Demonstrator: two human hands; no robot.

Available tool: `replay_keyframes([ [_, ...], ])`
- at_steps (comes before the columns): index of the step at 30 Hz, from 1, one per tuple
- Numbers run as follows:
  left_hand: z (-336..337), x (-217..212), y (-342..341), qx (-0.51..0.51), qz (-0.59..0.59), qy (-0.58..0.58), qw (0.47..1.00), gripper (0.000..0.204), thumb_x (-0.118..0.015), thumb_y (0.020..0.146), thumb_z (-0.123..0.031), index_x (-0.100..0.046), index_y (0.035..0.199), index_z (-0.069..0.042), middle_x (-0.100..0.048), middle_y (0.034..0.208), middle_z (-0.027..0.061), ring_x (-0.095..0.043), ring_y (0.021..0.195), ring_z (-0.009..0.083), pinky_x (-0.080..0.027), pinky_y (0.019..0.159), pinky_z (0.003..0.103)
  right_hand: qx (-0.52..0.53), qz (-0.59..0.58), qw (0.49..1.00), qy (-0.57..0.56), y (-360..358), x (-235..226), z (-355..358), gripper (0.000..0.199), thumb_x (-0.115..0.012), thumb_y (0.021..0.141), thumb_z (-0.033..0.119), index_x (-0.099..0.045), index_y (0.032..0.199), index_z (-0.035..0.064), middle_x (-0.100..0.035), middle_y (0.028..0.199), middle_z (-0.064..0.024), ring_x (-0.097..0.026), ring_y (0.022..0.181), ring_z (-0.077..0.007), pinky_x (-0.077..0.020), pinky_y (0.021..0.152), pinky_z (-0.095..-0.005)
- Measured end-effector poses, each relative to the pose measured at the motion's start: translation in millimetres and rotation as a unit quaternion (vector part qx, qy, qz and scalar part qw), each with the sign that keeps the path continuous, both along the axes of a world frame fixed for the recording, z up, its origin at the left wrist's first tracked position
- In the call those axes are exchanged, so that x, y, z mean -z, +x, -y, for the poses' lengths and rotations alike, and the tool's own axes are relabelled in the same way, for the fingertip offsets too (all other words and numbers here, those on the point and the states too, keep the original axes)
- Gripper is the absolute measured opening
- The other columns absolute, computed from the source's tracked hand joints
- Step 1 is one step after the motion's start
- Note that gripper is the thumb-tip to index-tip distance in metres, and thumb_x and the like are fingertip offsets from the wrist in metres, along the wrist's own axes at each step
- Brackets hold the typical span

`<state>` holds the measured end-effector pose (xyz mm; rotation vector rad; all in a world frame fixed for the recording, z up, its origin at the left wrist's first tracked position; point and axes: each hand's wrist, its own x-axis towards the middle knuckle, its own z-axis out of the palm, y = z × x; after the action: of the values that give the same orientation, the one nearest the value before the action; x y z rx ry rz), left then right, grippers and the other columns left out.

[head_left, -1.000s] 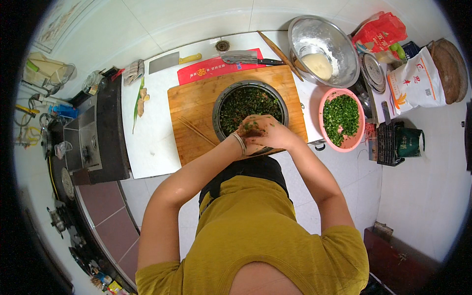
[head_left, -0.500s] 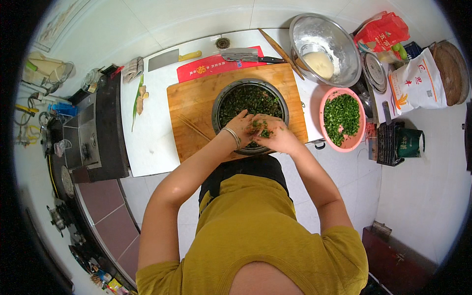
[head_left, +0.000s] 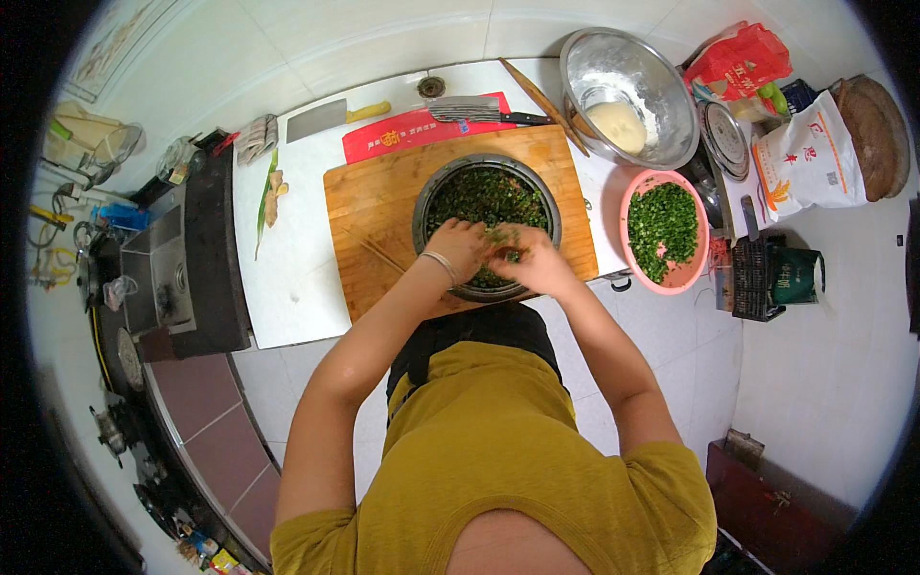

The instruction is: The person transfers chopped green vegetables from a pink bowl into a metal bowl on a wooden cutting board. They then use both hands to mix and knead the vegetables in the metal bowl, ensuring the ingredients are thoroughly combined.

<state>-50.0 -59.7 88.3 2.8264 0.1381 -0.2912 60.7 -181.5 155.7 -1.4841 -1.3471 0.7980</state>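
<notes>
A dark-rimmed round bowl of chopped dark green mixture stands on a wooden cutting board, close to my body. Over its near left side is my left hand, a bracelet on the wrist, its fingers curled together; what they hold, if anything, is hidden. My right hand is over the near right side, thumb and fingers bent inward with green bits clinging to them. Its fingertips are smeared by motion. A pair of chopsticks lies on the board, left of the bowl.
A pink basin of chopped greens sits to the right; behind it stands a steel bowl with dough. A cleaver, a wide-bladed knife and a rolling pin lie along the back. Ginger is at the left.
My left hand has drawn back to the left, its fingers now curled. A small gap has opened between it and my right hand, where the two overlapped before.
</notes>
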Motion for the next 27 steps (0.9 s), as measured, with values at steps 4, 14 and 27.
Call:
replay_keyframes([
  [4, -6, -26, -11, -0.107, 0.166, -0.051, 0.979, 0.039, -0.052, 0.077, -0.015, -0.048, 0.114, -0.006, -0.053, 0.109, 0.0089, -0.05, 0.1, 0.0258, -0.036, 0.09, 0.038, 0.123, -0.099, 0.976, -0.15, 26, 59, 16, 0.019, -0.049, 0.082, -0.003, -0.059, 0.098, -0.0036, -0.063, 0.087, -0.0071, -0.058, 0.08, -0.0126, -0.0468, 0.072, -0.025],
  [14, 20, -45, 17, 0.012, 0.281, 0.05, 0.958, 0.031, -0.046, 0.078, -0.016, -0.051, 0.107, -0.005, -0.045, 0.121, 0.0141, -0.039, 0.116, 0.0261, -0.024, 0.101, 0.042, 0.004, -0.025, 0.97, -0.241, 8, 36, 6, 0.045, -0.052, 0.07, -0.001, -0.047, 0.114, 0.0002, -0.049, 0.114, -0.0194, -0.045, 0.109, -0.0289, -0.0361, 0.091, -0.0336],
  [27, -16, 33, 7, -0.116, 0.203, 0.05, 0.971, 0.016, -0.046, 0.077, -0.013, -0.053, 0.087, -0.003, -0.055, 0.096, 0.013, -0.047, 0.101, 0.0261, -0.032, 0.094, 0.041, 0.024, -0.527, 0.839, -0.134, 22, 9, 25, 0.058, -0.044, 0.082, 0.024, -0.025, 0.133, 0.0013, -0.021, 0.14, -0.0111, -0.017, 0.13, -0.0221, -0.0128, 0.105, -0.0342],
])
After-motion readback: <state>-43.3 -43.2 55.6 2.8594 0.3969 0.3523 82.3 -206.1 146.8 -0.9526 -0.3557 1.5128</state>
